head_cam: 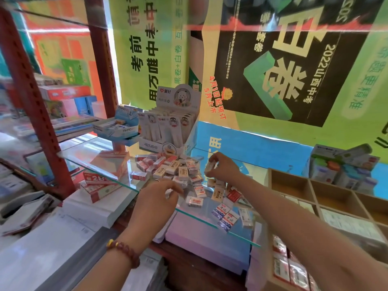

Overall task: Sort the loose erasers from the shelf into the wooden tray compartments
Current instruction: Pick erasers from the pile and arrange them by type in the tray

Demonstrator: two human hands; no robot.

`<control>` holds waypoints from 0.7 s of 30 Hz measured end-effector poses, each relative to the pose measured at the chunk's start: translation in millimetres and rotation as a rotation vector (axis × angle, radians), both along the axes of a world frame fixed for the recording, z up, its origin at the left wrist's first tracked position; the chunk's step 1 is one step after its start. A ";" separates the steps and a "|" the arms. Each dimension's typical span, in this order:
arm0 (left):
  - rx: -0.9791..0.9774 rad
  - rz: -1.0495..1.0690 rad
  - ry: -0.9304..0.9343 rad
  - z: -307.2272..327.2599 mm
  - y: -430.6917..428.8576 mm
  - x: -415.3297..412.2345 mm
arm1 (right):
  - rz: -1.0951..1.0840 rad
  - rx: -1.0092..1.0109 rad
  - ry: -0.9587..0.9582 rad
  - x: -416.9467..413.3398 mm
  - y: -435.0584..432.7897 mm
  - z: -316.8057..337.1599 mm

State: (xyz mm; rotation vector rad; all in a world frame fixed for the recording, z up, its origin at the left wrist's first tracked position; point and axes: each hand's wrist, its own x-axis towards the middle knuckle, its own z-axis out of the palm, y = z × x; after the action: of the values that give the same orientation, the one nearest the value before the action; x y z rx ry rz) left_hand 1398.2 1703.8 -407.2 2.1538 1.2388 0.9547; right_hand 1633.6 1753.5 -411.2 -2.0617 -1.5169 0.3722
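Right hand (223, 167) is above the right end of the heap, thumb and fingertips pinching one small white wrapped eraser (210, 167), clear of the rest. Left hand (157, 196) sits at the near side of the heap of loose red-and-white and cream wrapped erasers (174, 167), fingers curled down into it; can't tell if it has one. The pale wooden tray with square compartments (312, 192) is to the right and lower; the near cells look bare, though what a cell partly hidden behind the right forearm holds I can't tell. For this step I'd read the wrapper first, carry the eraser right and low, then drop it well inside one cell — not on a divider. Keep one type per cell. Watch the front edge of the glass shelf (88, 150): the blue-and-white wrapped erasers (226, 217) lie just beside it, so a sweeping forearm could knock them off. The white cardboard display box (168, 127) stands right behind the heap, so there's little room at the back — the open path is rightward over the shelf to the tray.
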 end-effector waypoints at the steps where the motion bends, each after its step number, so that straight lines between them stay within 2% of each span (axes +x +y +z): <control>1: -0.011 0.006 -0.039 -0.8 1.3 -0.9 | 0.038 0.028 0.039 -1.1 -4.3 2.5; 7: -0.064 0.021 -0.147 -0.5 1.7 -3.1 | 0.252 0.193 0.272 -5.4 -34.1 26.3; 10: -0.127 -0.026 -0.200 5.0 -2.3 -0.1 | 0.290 0.194 0.279 -10.6 -44.1 37.2; 12: -0.228 -0.079 -0.313 8.8 -7.5 4.7 | 0.337 0.180 0.280 -19.7 -53.4 44.5; 16: -0.637 -0.226 -0.675 12.6 -22.2 20.9 | 0.525 0.149 0.238 -47.6 -78.7 46.8; 17: -0.687 -0.242 -0.733 13.4 -25.2 24.1 | 0.582 0.149 0.219 -53.5 -84.3 43.6; 19: -0.704 -0.226 -0.784 13.9 -28.6 27.9 | 0.655 0.139 0.184 -59.8 -92.5 38.4; 21: -0.679 -0.182 -0.757 13.8 -28.8 28.1 | 0.649 0.117 0.167 -53.3 -92.7 39.7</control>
State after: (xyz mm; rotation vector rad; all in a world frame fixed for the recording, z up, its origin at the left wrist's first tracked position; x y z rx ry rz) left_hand 1426.3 1675.0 -393.4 1.1783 0.7971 0.9519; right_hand 1580.3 1660.8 -371.5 -1.3669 -2.0161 0.6580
